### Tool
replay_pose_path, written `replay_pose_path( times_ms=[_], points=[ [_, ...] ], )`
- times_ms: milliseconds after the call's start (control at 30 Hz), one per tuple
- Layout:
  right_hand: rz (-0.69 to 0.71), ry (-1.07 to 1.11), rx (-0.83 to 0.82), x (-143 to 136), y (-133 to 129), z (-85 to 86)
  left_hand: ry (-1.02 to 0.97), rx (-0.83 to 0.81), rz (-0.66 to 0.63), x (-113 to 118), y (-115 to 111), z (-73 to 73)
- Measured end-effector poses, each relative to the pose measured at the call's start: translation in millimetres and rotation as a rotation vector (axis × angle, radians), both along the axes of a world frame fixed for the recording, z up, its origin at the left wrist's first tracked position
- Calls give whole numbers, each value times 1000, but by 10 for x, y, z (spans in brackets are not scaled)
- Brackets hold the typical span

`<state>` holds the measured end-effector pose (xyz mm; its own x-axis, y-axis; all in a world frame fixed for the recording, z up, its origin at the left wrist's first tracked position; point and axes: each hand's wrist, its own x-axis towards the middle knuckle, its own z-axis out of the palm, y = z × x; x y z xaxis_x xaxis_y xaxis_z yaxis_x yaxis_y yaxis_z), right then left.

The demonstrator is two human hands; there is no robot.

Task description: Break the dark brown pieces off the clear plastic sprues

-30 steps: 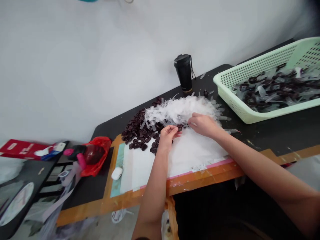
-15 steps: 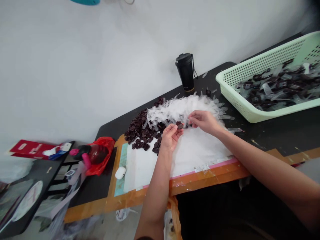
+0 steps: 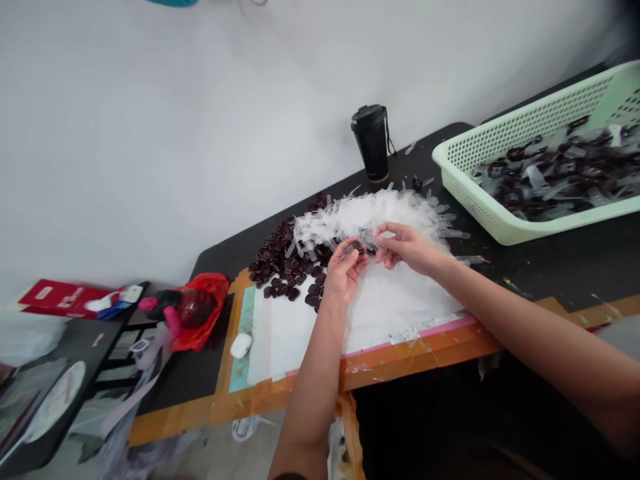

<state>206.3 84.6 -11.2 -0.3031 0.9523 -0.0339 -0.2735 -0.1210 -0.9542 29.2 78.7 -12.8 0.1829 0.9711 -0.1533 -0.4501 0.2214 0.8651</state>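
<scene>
My left hand (image 3: 344, 272) is closed in a pinch on a small dark brown piece (image 3: 359, 247), partly covered by its fingers. Just to the right, my right hand (image 3: 406, 248) has its fingers curled in near that piece; what they hold, if anything, is too small to make out. Behind both hands lies a heap of translucent white plastic strips (image 3: 367, 215). To its left spreads a pile of dark brown pieces (image 3: 277, 252), some of them loose on the white sheet (image 3: 395, 300).
A pale green basket (image 3: 480, 212) at right holds brown pieces with clear strips. A black tumbler (image 3: 371, 143) stands behind the heap. A white case (image 3: 241, 345) lies on the left, near a red bag (image 3: 215, 297) with a bottle (image 3: 193, 309). Orange tape (image 3: 420, 355) lines the table's front edge.
My left fingers have shifted around the brown piece, the index finger now raised over it. My right hand has moved slightly, its curled fingers changing position.
</scene>
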Motion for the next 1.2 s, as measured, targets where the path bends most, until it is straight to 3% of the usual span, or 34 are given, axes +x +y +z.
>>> replay_pose_path(
  times_ms=[233, 467, 633, 1000, 1200],
  points=[
    [-177, -54, 171, -34, 8, -34, -22, -28, -7, 26, -15, 16],
    [-490, -582, 633, -100, -92, -56, -12, -27, 21, 55, -31, 17],
    [-489, -739, 887, -131, -100, -126, 5, 25, 53, 59, -6, -39],
    [-336, -819, 816, -127, -113, -108, 78, 87, 82, 66, 7, -70],
    [-396, -736, 771, -143, -112, -117, 91, 104, 87, 64, 8, -79]
  ],
)
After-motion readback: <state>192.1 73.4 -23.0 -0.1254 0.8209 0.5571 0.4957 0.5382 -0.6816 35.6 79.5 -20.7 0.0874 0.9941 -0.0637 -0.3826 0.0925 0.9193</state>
